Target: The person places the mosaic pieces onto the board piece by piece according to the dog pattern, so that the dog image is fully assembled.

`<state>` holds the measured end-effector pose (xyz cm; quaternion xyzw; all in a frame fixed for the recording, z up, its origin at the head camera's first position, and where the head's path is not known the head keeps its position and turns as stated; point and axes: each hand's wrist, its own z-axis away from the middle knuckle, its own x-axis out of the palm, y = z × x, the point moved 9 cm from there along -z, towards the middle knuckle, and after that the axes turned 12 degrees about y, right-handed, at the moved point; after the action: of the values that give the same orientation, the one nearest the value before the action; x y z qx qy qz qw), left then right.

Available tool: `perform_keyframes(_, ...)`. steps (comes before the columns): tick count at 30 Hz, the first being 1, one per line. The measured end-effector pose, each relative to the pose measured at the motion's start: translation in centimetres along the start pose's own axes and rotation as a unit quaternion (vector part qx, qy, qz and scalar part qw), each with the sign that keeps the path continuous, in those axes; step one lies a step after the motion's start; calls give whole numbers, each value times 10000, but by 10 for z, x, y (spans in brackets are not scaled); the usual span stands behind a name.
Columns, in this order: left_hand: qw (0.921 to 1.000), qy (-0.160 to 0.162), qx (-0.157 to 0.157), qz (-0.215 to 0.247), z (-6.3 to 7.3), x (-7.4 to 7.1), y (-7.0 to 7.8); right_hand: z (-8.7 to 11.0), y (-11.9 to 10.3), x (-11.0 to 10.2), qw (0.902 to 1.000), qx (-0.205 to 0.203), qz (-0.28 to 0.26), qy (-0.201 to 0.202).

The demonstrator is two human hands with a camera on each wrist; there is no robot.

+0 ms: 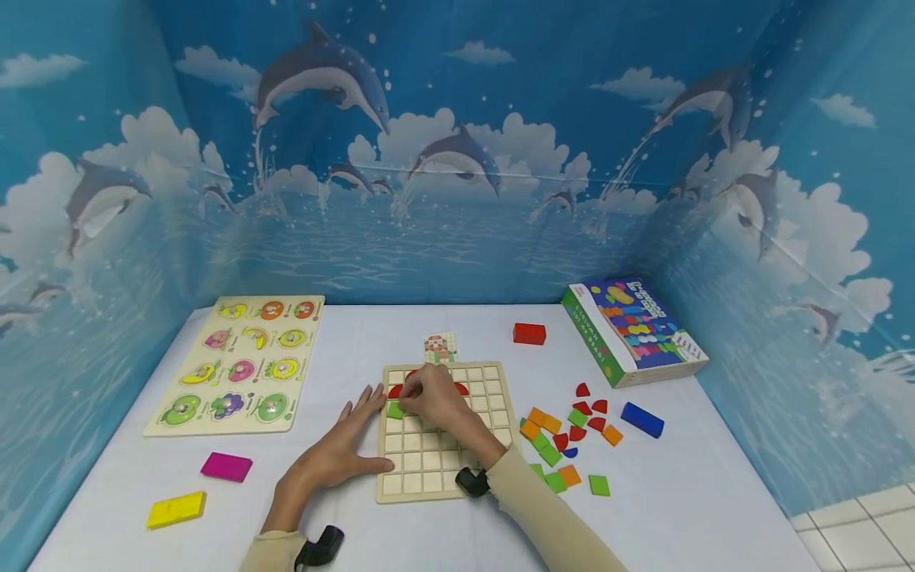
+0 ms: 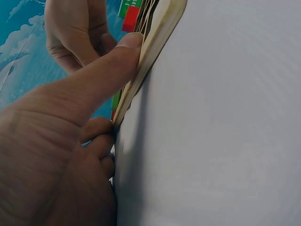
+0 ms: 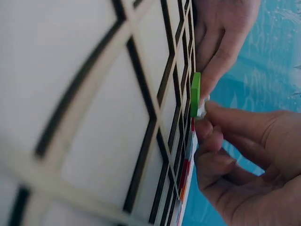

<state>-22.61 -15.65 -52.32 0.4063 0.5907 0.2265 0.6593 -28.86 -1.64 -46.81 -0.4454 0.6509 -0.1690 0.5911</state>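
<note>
A wooden grid board (image 1: pixel 412 482) lies on the table before me. My left hand (image 1: pixel 336 451) is spread along its left side, thumb on the rim near the lower corner; in the left wrist view the thumb (image 2: pixel 108 68) presses that edge. Over the upper left squares, my right hand (image 1: pixel 436 397) has curled fingers, their tips at a green square tile (image 1: pixel 395 410). In the right wrist view this green tile (image 3: pixel 195 94) stands slightly proud of the grid, pinched at one end. Red curved pieces (image 1: pixel 461 388) sit in the upper rows, partly hidden by the right hand.
Right of the board lie loose red, orange and green pieces (image 1: pixel 599 485). A small picture card (image 1: pixel 441 347) touches the board's far side. Around are a fruit puzzle board (image 1: pixel 243 349), a game box (image 1: pixel 632 330), and red (image 1: pixel 529 334), blue (image 1: pixel 642 419), magenta (image 1: pixel 226 467) and yellow (image 1: pixel 176 509) blocks.
</note>
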Motion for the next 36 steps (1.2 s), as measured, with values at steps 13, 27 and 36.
perform_keyframes(13,10000,34,53,-35,1,-1,1,1,-6,7,9989,-297,263,-233)
perform_keyframes(27,10000,22,47,-76,0,-1,2,2,-3,6,9988,-223,205,-373)
perform_keyframes(36,10000,6,-23,-45,0,0,1,20,-6,-33,9928,-1016,-169,-612)
